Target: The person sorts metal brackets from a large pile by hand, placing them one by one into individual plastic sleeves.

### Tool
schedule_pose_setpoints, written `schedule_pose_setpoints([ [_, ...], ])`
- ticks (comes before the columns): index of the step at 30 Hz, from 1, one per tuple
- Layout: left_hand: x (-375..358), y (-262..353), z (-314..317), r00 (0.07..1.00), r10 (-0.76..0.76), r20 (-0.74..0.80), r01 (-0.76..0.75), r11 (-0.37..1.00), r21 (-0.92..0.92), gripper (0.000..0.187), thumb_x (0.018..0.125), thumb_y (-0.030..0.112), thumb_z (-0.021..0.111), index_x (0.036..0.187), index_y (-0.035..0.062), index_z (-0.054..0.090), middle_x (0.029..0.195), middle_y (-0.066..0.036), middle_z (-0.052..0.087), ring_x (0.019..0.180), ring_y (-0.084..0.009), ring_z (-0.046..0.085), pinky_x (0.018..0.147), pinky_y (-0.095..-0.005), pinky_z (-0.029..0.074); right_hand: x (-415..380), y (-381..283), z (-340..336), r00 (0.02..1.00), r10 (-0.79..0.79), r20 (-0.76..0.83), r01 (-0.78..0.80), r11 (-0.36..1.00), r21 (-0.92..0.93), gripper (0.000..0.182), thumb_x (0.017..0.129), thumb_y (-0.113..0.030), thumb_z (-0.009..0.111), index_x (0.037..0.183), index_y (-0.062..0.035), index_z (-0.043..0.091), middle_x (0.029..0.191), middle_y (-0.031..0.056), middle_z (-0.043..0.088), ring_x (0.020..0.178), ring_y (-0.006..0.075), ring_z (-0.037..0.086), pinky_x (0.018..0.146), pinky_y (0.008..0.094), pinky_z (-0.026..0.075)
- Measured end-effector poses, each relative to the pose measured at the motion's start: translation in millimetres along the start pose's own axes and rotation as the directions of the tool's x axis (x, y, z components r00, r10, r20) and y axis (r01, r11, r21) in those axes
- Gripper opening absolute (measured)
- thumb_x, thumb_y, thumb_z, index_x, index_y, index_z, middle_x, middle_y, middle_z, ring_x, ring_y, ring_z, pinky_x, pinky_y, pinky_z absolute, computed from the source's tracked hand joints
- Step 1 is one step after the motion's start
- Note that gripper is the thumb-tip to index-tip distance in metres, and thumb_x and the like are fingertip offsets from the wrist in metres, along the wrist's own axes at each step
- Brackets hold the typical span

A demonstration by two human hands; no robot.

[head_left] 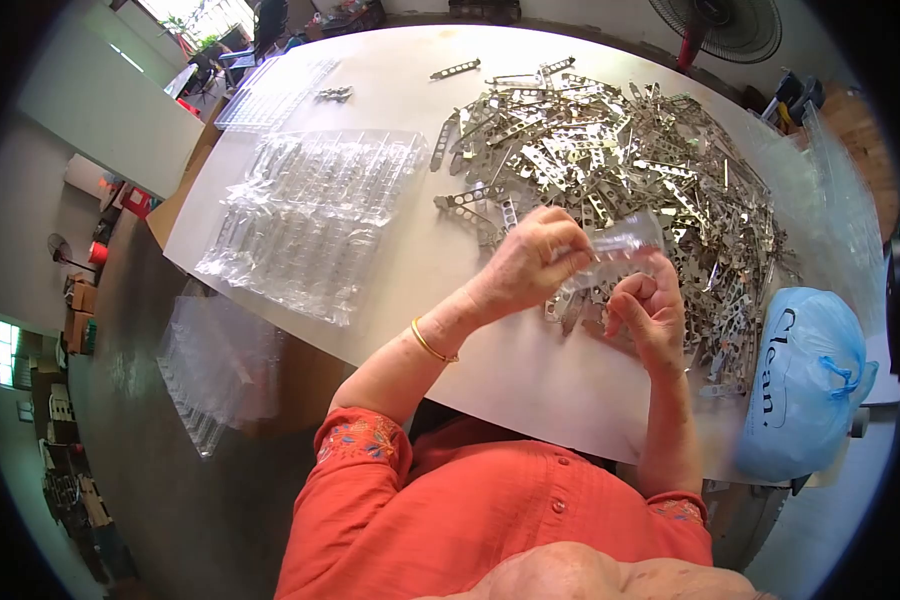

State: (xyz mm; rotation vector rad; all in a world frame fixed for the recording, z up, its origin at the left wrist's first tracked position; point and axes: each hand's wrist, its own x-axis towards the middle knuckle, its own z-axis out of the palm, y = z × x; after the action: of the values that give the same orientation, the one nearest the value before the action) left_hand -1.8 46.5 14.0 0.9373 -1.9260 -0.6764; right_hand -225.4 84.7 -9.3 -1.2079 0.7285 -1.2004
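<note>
My left hand (532, 262), with a yellow bangle on its wrist, pinches one end of a small clear plastic bag (625, 240). The fingers of my right hand (652, 305) are curled at the bag's other side, with the index finger against the plastic. Whatever the bag holds is too small and shiny to make out. Both hands are over the near edge of a large heap of flat metal parts (610, 150) with holes in them.
Clear plastic trays (310, 215) lie left on the white table (370, 345), with more trays (275, 90) behind. A few metal parts (334, 94) sit apart. A blue bag (808, 385) stands right. Plastic sheets (225, 360) hang below the table's left edge.
</note>
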Motion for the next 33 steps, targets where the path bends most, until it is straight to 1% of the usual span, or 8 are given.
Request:
schedule_pose_setpoints([
  [3, 3.3, 1.7, -30.2, 0.992, -0.003, -0.127, 0.017, 0.993, 0.113, 0.007, 0.086, 0.007, 0.075, 0.092, 0.003, 0.073, 0.089, -0.006, 0.065, 0.092, -0.0181, 0.061, 0.076, -0.0301, 0.05, -0.1, -6.2, 2.5, 0.999, 0.043, 0.027, -0.042, 0.998, -0.047, 0.053, 0.093, -0.009, 0.071, 0.138, -0.0039, 0.043, 0.085, 0.0039, 0.062, 0.066, 0.0083, 0.06, 0.058, 0.0225, 0.052],
  [7, -5.9, -31.2, -95.5, 0.932, -0.172, -0.32, 0.222, 0.967, 0.126, 0.007, 0.09, 0.005, 0.073, 0.096, 0.003, 0.075, 0.09, -0.002, 0.064, 0.081, -0.0093, 0.059, 0.068, -0.0212, 0.047, -4.2, -7.2, 5.9, 0.995, 0.079, 0.054, -0.076, 0.996, -0.056, 0.047, 0.094, -0.006, 0.069, 0.135, -0.0031, 0.047, 0.084, 0.0033, 0.062, 0.067, 0.0073, 0.059, 0.058, 0.0207, 0.05],
  [11, -31.3, -67.1, -186.4, 0.784, -0.228, -0.577, 0.429, 0.871, 0.238, 0.01, 0.088, 0.01, 0.075, 0.094, 0.0016, 0.076, 0.084, -0.006, 0.07, 0.073, -0.0098, 0.061, 0.063, -0.0251, 0.048, -5.8, -7.7, 9.6, 0.99, 0.086, 0.113, -0.076, 0.993, -0.089, 0.04, 0.094, -0.002, 0.067, 0.13, -0.0031, 0.051, 0.083, 0.003, 0.062, 0.067, 0.0067, 0.06, 0.058, 0.0195, 0.049],
  [15, -58.6, -93.5, -273.1, 0.684, -0.219, -0.696, 0.602, 0.708, 0.369, 0.015, 0.086, 0.018, 0.076, 0.09, 0.0033, 0.078, 0.07, -0.004, 0.072, 0.063, -0.0102, 0.063, 0.061, -0.0262, 0.049, -7.5, -9.5, 14.1, 0.983, 0.106, 0.152, -0.087, 0.988, -0.127, 0.036, 0.093, 0.001, 0.065, 0.127, -0.0034, 0.053, 0.082, 0.0032, 0.063, 0.068, 0.0067, 0.06, 0.059, 0.0199, 0.049],
  [16, -62.0, -96.7, -287.4, 0.687, -0.215, -0.694, 0.6, 0.707, 0.375, 0.015, 0.086, 0.018, 0.076, 0.09, 0.0033, 0.078, 0.07, -0.004, 0.072, 0.063, -0.0102, 0.063, 0.061, -0.0262, 0.049, -8.0, -9.8, 16.0, 0.983, 0.117, 0.145, -0.101, 0.988, -0.116, 0.033, 0.093, 0.002, 0.065, 0.125, -0.0032, 0.055, 0.081, 0.0033, 0.064, 0.068, 0.007, 0.061, 0.06, 0.0203, 0.05],
  [18, -66.8, -102.4, -310.3, 0.63, -0.249, -0.736, 0.732, 0.507, 0.455, 0.018, 0.081, 0.023, 0.077, 0.088, 0.0053, 0.078, 0.072, -0.007, 0.074, 0.065, -0.0146, 0.067, 0.065, -0.0303, 0.052, -8.1, -7.5, 17.5, 0.979, 0.12, 0.163, -0.102, 0.988, -0.115, 0.032, 0.093, 0.002, 0.065, 0.124, -0.0033, 0.055, 0.081, 0.0031, 0.064, 0.067, 0.007, 0.061, 0.06, 0.0203, 0.05],
  [21, -72.2, -131.8, -334.5, 0.598, -0.304, -0.742, 0.783, 0.422, 0.458, 0.019, 0.078, 0.023, 0.077, 0.087, 0.007, 0.079, 0.075, -0.009, 0.075, 0.069, -0.0197, 0.071, 0.069, -0.0332, 0.054, -7.9, -4.8, 18.2, 0.972, 0.133, 0.192, -0.111, 0.987, -0.118, 0.03, 0.093, 0.002, 0.065, 0.122, -0.0035, 0.056, 0.08, 0.0029, 0.063, 0.067, 0.0072, 0.06, 0.06, 0.0204, 0.05],
  [33, -73.7, -191.3, -356.0, 0.613, -0.357, -0.705, 0.787, 0.196, 0.585, 0.016, 0.076, 0.02, 0.07, 0.084, 0.0109, 0.079, 0.084, -0.015, 0.074, 0.081, -0.0295, 0.073, 0.078, -0.0374, 0.057, -5.8, 0.0, 14.7, 0.965, 0.188, 0.185, -0.16, 0.975, -0.155, 0.03, 0.092, 0.004, 0.064, 0.12, -0.003, 0.057, 0.082, 0.0029, 0.063, 0.069, 0.0077, 0.061, 0.063, 0.0214, 0.053],
])
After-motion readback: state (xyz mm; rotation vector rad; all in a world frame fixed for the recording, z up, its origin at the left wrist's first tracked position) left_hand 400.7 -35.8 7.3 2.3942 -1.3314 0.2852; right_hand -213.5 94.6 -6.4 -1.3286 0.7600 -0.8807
